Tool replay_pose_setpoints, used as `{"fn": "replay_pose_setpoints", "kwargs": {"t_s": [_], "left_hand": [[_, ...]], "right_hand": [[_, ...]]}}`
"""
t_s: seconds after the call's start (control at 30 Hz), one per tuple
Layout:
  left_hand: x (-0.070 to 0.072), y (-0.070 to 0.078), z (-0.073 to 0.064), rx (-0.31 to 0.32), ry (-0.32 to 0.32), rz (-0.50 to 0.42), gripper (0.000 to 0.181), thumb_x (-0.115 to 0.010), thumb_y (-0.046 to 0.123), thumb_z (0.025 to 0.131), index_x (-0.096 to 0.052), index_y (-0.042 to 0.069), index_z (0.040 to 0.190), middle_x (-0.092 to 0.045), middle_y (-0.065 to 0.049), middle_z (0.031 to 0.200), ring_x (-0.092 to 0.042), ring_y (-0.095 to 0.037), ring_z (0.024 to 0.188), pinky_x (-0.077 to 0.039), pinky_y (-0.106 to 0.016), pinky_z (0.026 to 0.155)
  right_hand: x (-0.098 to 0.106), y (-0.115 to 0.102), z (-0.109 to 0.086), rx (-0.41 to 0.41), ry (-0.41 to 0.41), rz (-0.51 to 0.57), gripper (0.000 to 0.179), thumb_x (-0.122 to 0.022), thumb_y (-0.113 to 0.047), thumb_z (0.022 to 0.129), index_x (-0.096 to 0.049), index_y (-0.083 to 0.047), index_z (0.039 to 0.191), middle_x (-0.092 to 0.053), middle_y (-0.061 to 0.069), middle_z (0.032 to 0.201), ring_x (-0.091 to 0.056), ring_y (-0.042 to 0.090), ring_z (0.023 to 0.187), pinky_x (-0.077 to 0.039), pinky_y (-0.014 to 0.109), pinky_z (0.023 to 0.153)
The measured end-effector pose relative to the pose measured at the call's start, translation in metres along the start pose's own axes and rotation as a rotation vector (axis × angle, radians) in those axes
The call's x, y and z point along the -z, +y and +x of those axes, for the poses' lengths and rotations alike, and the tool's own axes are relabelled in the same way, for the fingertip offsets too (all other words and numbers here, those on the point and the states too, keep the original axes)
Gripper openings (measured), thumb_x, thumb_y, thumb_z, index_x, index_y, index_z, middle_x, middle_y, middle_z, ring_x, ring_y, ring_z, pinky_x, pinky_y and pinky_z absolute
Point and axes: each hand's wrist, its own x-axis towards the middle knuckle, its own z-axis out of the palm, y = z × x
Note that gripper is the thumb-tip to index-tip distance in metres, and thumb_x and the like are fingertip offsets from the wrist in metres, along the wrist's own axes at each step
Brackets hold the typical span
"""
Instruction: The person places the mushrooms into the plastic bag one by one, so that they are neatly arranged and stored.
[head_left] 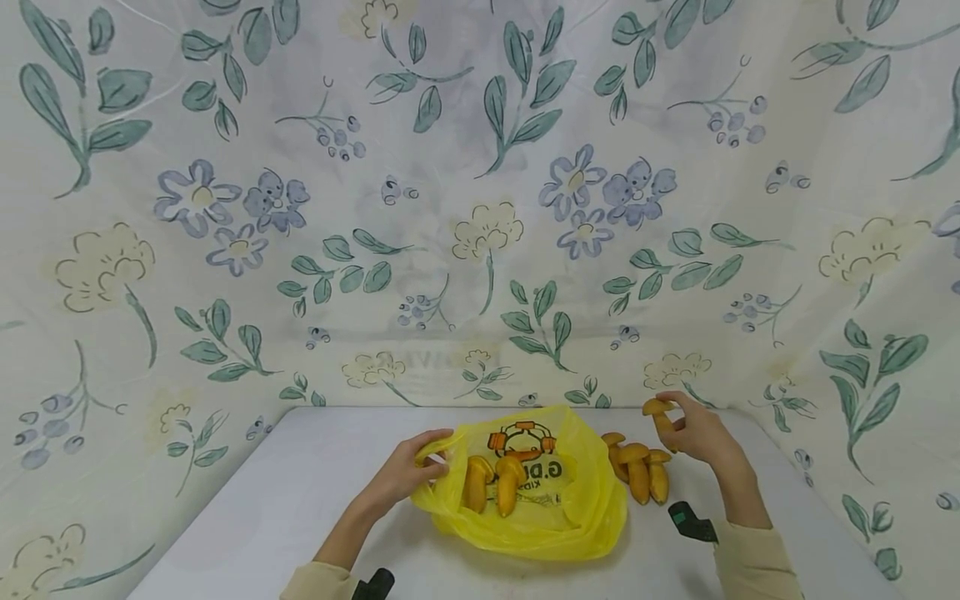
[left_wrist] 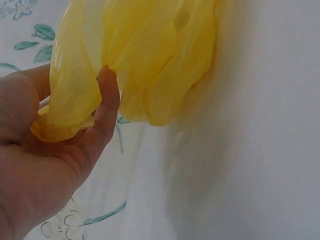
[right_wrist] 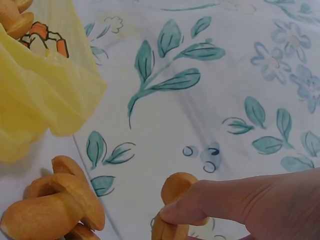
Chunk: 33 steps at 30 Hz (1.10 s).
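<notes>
My left hand (head_left: 411,473) grips the rim of a yellow plastic bag (head_left: 592,508), its thumb and fingers curled round the thin film, as the left wrist view also shows. Two brown mushrooms (head_left: 507,485) lie at the bag's open mouth. To the right of the bag, my right hand (head_left: 701,429) pinches another mushroom (head_left: 657,408) by its stem, cap upward, raised above the table. Just below it, several mushrooms (head_left: 637,479) lie in a small pile beside the bag; the right wrist view shows this pile (right_wrist: 50,200) close up.
The white table (head_left: 277,492) ends at the back against a hanging cloth (head_left: 420,183) printed with leaves and flowers. Similar cloth hangs at both sides. Dark wrist devices (head_left: 692,522) sit by both sleeves.
</notes>
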Motion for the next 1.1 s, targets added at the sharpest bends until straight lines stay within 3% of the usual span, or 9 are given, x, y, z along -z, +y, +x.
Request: {"fn": "replay_pose_setpoints", "kwargs": {"t_s": [1.1], "left_hand": [[-0.002,0.002,0.000,0.011,0.001,0.007,0.054,-0.068,0.012,0.088,-0.053,0.014,0.140,-0.061,-0.010,0.122,-0.063,-0.017,0.089,-0.057,-0.030,0.076]], "right_hand": [[-0.018,-0.034,-0.003,0.094,0.007,0.031,0.063,-0.067,-0.007,0.082,-0.045,-0.012,0.141,-0.066,0.018,0.101,-0.060,0.022,0.076,-0.053,0.030,0.065]]}}
